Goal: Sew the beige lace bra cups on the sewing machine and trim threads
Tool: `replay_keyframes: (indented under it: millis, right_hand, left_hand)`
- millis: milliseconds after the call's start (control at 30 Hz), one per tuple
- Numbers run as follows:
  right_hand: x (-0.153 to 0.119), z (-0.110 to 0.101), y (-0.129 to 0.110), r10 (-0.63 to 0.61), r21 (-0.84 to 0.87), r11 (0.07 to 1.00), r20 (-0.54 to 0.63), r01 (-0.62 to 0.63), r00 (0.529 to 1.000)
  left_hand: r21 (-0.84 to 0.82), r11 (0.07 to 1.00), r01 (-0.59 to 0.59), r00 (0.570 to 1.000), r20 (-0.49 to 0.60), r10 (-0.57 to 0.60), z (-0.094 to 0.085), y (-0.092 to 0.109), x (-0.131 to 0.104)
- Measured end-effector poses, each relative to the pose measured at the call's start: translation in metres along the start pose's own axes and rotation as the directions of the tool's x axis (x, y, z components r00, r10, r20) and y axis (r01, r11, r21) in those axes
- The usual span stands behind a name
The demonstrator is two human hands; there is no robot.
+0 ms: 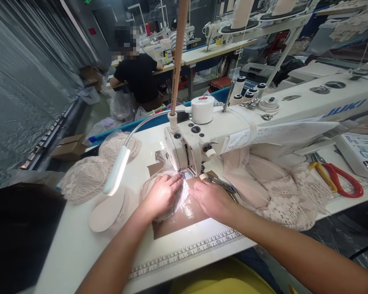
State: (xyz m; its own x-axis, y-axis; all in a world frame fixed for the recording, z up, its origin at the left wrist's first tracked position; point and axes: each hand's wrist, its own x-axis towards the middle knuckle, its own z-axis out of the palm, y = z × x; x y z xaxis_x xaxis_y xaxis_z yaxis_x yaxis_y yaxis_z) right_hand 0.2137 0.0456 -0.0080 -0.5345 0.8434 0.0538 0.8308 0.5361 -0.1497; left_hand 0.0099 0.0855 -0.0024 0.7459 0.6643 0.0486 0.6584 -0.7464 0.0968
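Observation:
A beige lace cup piece lies under the needle area of the white sewing machine, lit brightly. My left hand rests on it with fingers stretched flat toward the presser foot. My right hand is closed, thumb and forefinger at the right edge of the lace; its other fingers are curled under and partly hidden. Beneath both hands is a brown sheet on the machine bed. Thread snips lie just behind my right hand.
Lace cups and smooth oval pads sit at the left, near a gooseneck lamp. Lace fabric is heaped right, beside red-and-yellow-handled scissors. A printed ruler runs along the front edge. A person sits at another machine.

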Motion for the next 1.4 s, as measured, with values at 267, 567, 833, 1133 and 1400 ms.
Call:
replay_keyframes:
  millis: [267, 567, 833, 1133, 1400]
  right_hand:
    - [0.011, 0.002, 0.001, 0.052, 0.024, 0.998, -0.015, -0.052, 0.999]
    - [0.012, 0.002, 0.001, 0.068, 0.022, 0.997, -0.022, -0.067, 0.997]
    - [0.017, -0.001, 0.001, 0.113, 0.031, 0.993, 0.013, -0.113, 0.994]
    - [0.014, 0.007, 0.008, 0.078, 0.108, 0.992, -0.108, -0.067, 0.991]
    - [0.013, 0.007, 0.008, 0.076, 0.135, 0.989, -0.122, -0.059, 0.99]
  left_hand:
    - [0.016, 1.0, -0.021, 0.999, -0.038, 0.021, -0.001, -0.015, 0.01]
    - [-0.071, 0.995, -0.07, 0.993, -0.103, 0.062, 0.009, -0.004, -0.003]
    - [-0.094, 0.992, -0.085, 0.988, -0.135, 0.072, 0.009, -0.016, 0.004]
    - [-0.086, 0.996, -0.037, 0.987, -0.157, 0.023, 0.011, -0.022, 0.007]
    - [-0.083, 0.996, -0.045, 0.985, -0.173, 0.03, 0.014, -0.024, 0.007]
